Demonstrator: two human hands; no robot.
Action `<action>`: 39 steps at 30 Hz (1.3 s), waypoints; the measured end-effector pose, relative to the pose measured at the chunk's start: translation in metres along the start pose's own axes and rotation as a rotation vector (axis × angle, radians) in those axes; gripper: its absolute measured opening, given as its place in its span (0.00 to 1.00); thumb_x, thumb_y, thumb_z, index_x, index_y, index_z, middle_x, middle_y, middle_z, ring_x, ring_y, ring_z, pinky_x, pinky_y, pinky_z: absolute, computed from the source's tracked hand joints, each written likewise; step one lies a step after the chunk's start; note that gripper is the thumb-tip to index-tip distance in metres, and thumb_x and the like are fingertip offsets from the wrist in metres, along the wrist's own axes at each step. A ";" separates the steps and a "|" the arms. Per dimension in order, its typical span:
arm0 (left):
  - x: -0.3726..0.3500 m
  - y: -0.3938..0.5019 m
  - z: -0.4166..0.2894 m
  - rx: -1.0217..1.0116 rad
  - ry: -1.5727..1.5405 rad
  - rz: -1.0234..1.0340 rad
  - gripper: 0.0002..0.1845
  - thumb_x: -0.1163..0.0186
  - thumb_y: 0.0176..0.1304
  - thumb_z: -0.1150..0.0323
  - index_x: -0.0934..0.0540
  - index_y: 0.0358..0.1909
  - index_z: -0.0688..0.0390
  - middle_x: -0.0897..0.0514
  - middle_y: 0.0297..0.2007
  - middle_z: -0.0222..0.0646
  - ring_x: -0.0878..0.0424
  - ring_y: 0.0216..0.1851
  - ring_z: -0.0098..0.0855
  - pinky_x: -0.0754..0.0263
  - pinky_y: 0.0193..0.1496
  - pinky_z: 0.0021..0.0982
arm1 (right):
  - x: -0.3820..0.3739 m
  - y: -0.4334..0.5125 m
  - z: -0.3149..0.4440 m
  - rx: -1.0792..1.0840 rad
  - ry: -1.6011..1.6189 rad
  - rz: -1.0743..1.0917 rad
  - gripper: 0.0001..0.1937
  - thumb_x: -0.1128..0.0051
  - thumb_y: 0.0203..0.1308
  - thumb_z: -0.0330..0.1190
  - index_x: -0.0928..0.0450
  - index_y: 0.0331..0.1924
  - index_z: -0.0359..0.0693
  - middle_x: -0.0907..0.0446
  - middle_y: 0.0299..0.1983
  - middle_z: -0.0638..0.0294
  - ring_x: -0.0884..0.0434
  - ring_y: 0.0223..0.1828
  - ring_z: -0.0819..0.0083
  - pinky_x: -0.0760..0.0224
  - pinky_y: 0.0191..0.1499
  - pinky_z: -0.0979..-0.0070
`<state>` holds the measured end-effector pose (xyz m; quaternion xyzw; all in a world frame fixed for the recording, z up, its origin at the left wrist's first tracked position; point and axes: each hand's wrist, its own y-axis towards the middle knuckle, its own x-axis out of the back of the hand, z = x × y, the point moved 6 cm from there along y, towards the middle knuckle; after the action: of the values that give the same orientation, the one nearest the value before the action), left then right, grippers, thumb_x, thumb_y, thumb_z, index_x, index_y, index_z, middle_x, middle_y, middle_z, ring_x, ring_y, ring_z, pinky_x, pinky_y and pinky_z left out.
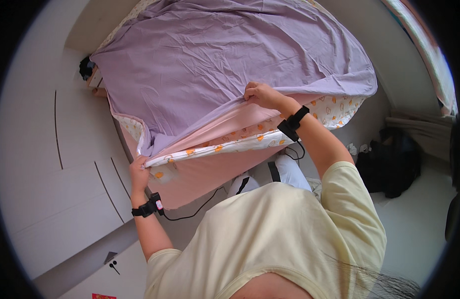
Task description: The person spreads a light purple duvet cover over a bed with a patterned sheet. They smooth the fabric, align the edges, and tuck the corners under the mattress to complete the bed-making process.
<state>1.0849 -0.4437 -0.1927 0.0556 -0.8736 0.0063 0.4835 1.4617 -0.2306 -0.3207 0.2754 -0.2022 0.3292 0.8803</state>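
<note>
A wrinkled purple cloth [200, 67], seemingly a duvet cover or sheet, spreads over the bed. My left hand [139, 173] grips a bunched corner where the purple cloth meets a white fabric edge [218, 148] printed with orange fruit-like shapes. Farther up and to the right, my right hand [265, 95] pinches the purple cloth's near edge and holds it raised. Between the two edges an opening shows pink fabric [230, 121] and more of the print. Below hangs a pink sheet [200, 177] along the bed's near side. The fingertips of both hands are partly hidden.
White cabinets [76, 134] line the left side, close to the bed. A black bag or garment [390, 162] lies on the floor at right, by a curtain [420, 129]. Cables [194, 215] run from the black wrist straps, and a door [129, 276] stands at lower left.
</note>
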 end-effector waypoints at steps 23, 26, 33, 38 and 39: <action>0.009 0.010 -0.009 -0.079 0.002 -0.039 0.06 0.47 0.44 0.84 0.28 0.26 0.67 0.30 0.22 0.33 0.32 0.27 0.27 0.37 0.33 0.24 | -0.019 -0.165 -0.035 -0.410 -0.338 -0.147 0.03 0.52 0.54 0.26 0.32 0.33 0.38 0.26 0.36 0.54 0.23 0.34 0.51 0.29 0.35 0.60; 0.010 0.011 -0.009 -0.095 -0.010 -0.032 0.06 0.45 0.44 0.84 0.27 0.27 0.67 0.29 0.23 0.34 0.31 0.27 0.27 0.36 0.32 0.24 | -0.019 -0.171 -0.037 -0.424 -0.360 -0.136 0.04 0.52 0.54 0.26 0.32 0.34 0.38 0.26 0.37 0.54 0.23 0.35 0.52 0.29 0.36 0.61; 0.016 0.008 -0.021 -0.125 -0.019 -0.041 0.07 0.44 0.43 0.83 0.26 0.28 0.68 0.29 0.23 0.35 0.31 0.26 0.28 0.36 0.31 0.24 | -0.021 -0.166 -0.037 -0.267 -0.311 -0.226 0.08 0.47 0.54 0.26 0.29 0.39 0.38 0.28 0.41 0.56 0.23 0.40 0.55 0.28 0.40 0.65; 0.016 0.011 -0.030 -0.114 -0.013 -0.060 0.06 0.45 0.43 0.83 0.26 0.27 0.68 0.29 0.22 0.35 0.31 0.25 0.28 0.37 0.31 0.24 | -0.025 -0.166 -0.052 -0.242 -0.131 -0.140 0.09 0.43 0.52 0.28 0.26 0.38 0.37 0.26 0.39 0.57 0.23 0.39 0.57 0.29 0.42 0.67; 0.015 0.011 -0.030 -0.114 -0.013 -0.052 0.06 0.45 0.43 0.83 0.26 0.27 0.68 0.29 0.22 0.35 0.31 0.25 0.28 0.37 0.31 0.24 | -0.025 -0.168 -0.052 -0.233 -0.119 -0.134 0.09 0.43 0.51 0.28 0.25 0.37 0.37 0.26 0.39 0.57 0.23 0.38 0.57 0.29 0.42 0.67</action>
<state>1.1007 -0.4322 -0.1634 0.0507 -0.8740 -0.0564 0.4800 1.5698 -0.3161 -0.4332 0.2033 -0.2718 0.2273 0.9128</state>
